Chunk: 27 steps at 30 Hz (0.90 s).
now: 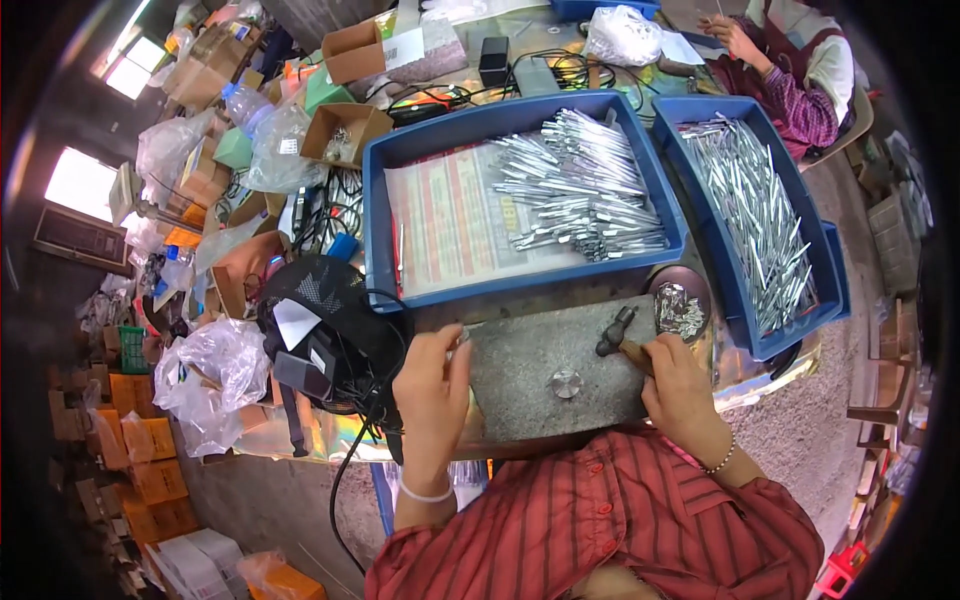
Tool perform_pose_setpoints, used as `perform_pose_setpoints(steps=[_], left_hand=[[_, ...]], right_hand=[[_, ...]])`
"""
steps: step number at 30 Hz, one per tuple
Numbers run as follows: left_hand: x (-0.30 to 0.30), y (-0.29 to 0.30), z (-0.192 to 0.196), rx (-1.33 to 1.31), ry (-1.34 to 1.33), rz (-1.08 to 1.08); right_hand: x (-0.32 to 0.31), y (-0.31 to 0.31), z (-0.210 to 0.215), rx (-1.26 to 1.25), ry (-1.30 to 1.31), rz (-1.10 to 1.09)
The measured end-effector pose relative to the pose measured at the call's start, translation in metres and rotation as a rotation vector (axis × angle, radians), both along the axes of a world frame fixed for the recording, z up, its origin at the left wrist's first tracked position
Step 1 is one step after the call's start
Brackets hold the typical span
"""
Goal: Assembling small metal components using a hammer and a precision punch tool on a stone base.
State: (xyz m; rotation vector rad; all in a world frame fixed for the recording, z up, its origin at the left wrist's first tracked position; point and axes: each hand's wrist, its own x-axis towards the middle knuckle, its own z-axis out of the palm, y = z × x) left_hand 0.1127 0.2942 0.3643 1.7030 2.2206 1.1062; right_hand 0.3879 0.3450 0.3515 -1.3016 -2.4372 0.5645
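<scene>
A rough grey slab [515,365] lies in front of me, with a small round metal disc [566,384] on it. My right hand [682,390] is closed around the wooden handle of a hammer [613,333], whose dark head is over the slab's right part. At the slab's left edge is my left hand [432,385], thumb and finger drawn together at the tips. A tiny shiny bit shows there, too small to name. Beyond my right hand stands a dark round bowl [700,282] with small metal pieces [680,312] in it.
A wide blue tray [540,281] behind the slab holds a pile of thin metal rods [580,190] on printed paper. Another blue tray [717,257] of rods stands right. A black mesh bag [320,290] and cables crowd the left. A person [790,85] sits at far right.
</scene>
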Motion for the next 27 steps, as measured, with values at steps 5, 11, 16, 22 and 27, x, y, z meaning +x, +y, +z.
perform_pose_setpoints(steps=[5, 11, 16, 22, 27], left_hand=[[-0.007, 0.073, 0.017, 0.037, -0.146, -0.253], [-0.043, 0.201, -0.044, -0.223, 0.046, -0.278], [-0.065, 0.244, -0.08, -0.343, 0.077, -0.271], [-0.075, 0.265, -0.084, -0.197, 0.136, -0.21], [-0.068, 0.282, -0.084, -0.17, 0.27, -0.335]], right_hand=[[0.002, -0.002, 0.007, -0.079, -0.047, -0.045], [0.009, -0.005, -0.018, -0.179, 0.249, -0.051], [0.011, -0.001, -0.018, -0.183, 0.303, -0.074], [0.011, 0.009, -0.024, -0.209, 0.28, -0.063], [0.015, 0.011, -0.018, -0.157, 0.277, -0.053]])
